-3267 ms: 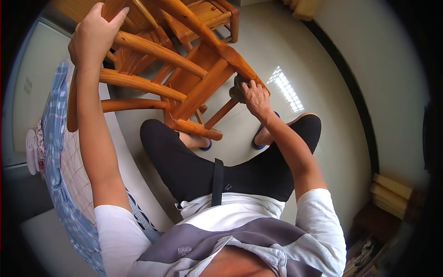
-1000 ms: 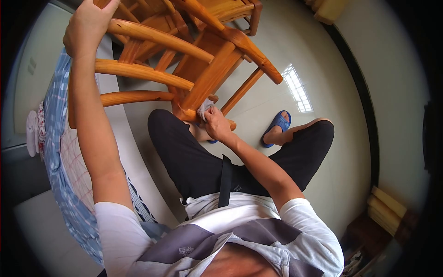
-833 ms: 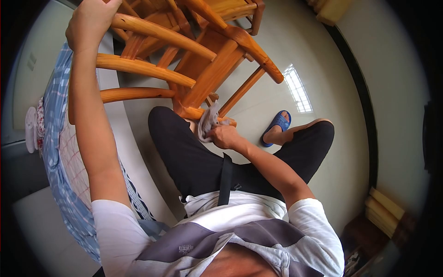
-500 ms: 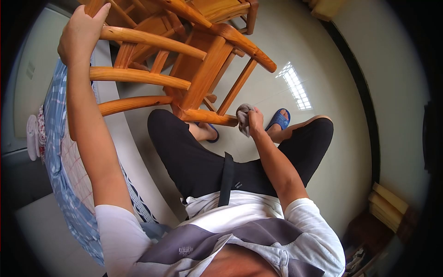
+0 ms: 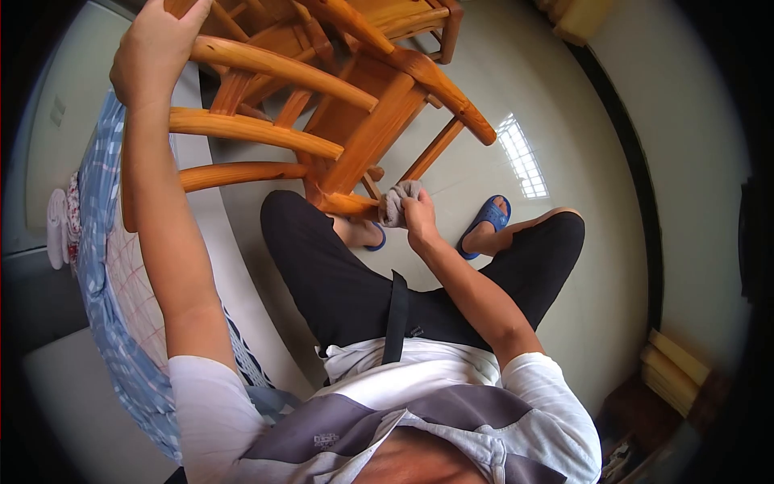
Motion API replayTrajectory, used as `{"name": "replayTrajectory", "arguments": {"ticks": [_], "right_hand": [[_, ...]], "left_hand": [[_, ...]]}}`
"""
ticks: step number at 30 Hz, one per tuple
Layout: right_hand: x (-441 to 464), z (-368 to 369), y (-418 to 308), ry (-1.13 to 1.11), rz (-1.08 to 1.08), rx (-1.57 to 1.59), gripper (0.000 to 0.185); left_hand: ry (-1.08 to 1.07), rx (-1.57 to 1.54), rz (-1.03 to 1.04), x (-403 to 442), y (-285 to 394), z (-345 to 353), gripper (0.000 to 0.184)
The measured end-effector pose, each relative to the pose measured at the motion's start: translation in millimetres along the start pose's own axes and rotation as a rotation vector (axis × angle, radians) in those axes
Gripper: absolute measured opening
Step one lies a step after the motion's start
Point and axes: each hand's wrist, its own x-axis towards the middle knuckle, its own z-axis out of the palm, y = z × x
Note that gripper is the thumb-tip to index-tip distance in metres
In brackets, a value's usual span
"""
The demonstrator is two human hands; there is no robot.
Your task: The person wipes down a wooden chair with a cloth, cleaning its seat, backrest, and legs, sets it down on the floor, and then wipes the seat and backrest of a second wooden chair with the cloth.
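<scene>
One bar (image 5: 348, 205) runs left from the rag (image 5: 393, 205) my nearer right hand (image 5: 420, 214) grips mid-frame; my left hand (image 5: 155, 53) clasps the chair (image 5: 367, 133), upper left.

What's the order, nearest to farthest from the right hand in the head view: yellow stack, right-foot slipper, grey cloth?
1. Grey cloth: held in the right hand.
2. Right-foot slipper: on the floor, to the hand's right.
3. Yellow stack: far lower right.
</scene>
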Motion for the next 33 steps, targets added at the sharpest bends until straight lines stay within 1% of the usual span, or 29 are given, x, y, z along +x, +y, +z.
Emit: {"name": "replayTrajectory", "arguments": {"ticks": [2, 3, 4, 6, 7, 8, 9, 10, 11, 12, 14, 15, 17, 18, 19, 20, 21, 22, 24, 25, 27, 28, 30, 31, 32, 33], "right_hand": [[-6, 23, -4, 0.057, -0.52, -0.231, 0.028], [-7, 29, -4, 0.089, -0.516, -0.362, 0.032], [-10, 38, 0, 0.089, -0.517, -0.362, 0.032], [-24, 61, 14, 0.176, -1.007, -0.806, 0.036], [-31, 71, 18, 0.038, -0.983, -0.796, 0.038], [-39, 80, 20, -0.106, -0.953, -0.786, 0.04], [-41, 86, 32, -0.144, -0.918, -0.845, 0.04], [-42, 90, 42, -0.184, -0.883, -0.901, 0.041], [-45, 92, 42, -0.145, -0.889, -0.973, 0.042], [-43, 93, 39, -0.148, -0.891, -0.969, 0.042], [-39, 84, 31, -0.242, -0.927, -1.108, 0.044], [-36, 79, 28, -0.241, -0.918, -1.108, 0.044], [-22, 68, 17, -0.229, -1.22, -1.305, 0.039], [-18, 64, 4, -0.232, -1.221, -1.308, 0.039], [-16, 57, -6, -0.252, -1.271, -1.421, 0.037], [-13, 54, -15, -0.277, -1.318, -1.534, 0.034], [-8, 51, -18, -0.263, -1.34, -1.552, 0.031], [-4, 46, -23, -0.207, -1.304, -1.553, 0.029], [2, 37, -29, 0.017, -1.213, -1.505, 0.032], [8, 36, -29, 0.016, -1.218, -1.507, 0.032], [11, 30, -26, 0.161, -1.195, -1.169, 0.03], [11, 29, -21, 0.167, -1.193, -1.169, 0.03], [5, 45, -12, 0.069, -1.181, -1.162, 0.028], [9, 46, 4, 0.038, -1.187, -1.18, 0.028], [8, 47, 15, 0.009, -1.108, -1.237, 0.028], [0, 46, 19, -0.048, -1.133, -1.317, 0.024]], "left_hand": [[0.139, 0.087, 0.055, -7, 8, -2, 0.062], [0.086, 0.083, 0.058, -6, 10, -6, 0.065], [0.086, 0.082, 0.058, -6, 12, -8, 0.065], [-0.009, 0.074, 0.051, -4, 19, -10, 0.069], [-0.008, 0.068, 0.059, -2, 22, -9, 0.069], [0.045, 0.074, 0.069, 0, 24, -6, 0.07], [0.097, 0.084, 0.076, 2, 25, -2, 0.072], [0.094, 0.087, 0.074, 3, 26, 1, 0.072], [0.127, 0.095, 0.088, 5, 27, 4, 0.072], [0.163, 0.103, 0.103, 8, 28, 6, 0.073], [0.139, 0.097, 0.114, 15, 28, 5, 0.073], [0.11, 0.086, 0.127, 17, 28, 6, 0.073], [0.097, 0.056, 0.131, 16, 30, 7, 0.073], [0.078, 0.037, 0.121, 14, 33, 2, 0.072], [0.077, 0.042, 0.115, 6, 40, -3, 0.072], [0.102, -0.036, 0.106, -6, 58, -18, 0.055], [0.132, -0.114, 0.099, -11, 66, -26, 0.039], [0.133, -0.109, 0.097, -11, 64, -25, 0.039], [0.207, -0.082, 0.159, -11, 62, -20, 0.038], [0.21, -0.083, 0.156, -9, 61, -21, 0.038], [0.149, -0.11, 0.092, -11, 61, -23, 0.038], [0.147, -0.113, 0.096, -13, 61, -23, 0.038], [0.164, -0.088, 0.072, -14, 61, -24, 0.038], [0.177, -0.093, 0.095, -17, 60, -23, 0.038], [0.181, -0.093, 0.1, -9, 51, -14, 0.038], [0.131, -0.004, 0.101, 7, 36, -1, 0.054]]}}
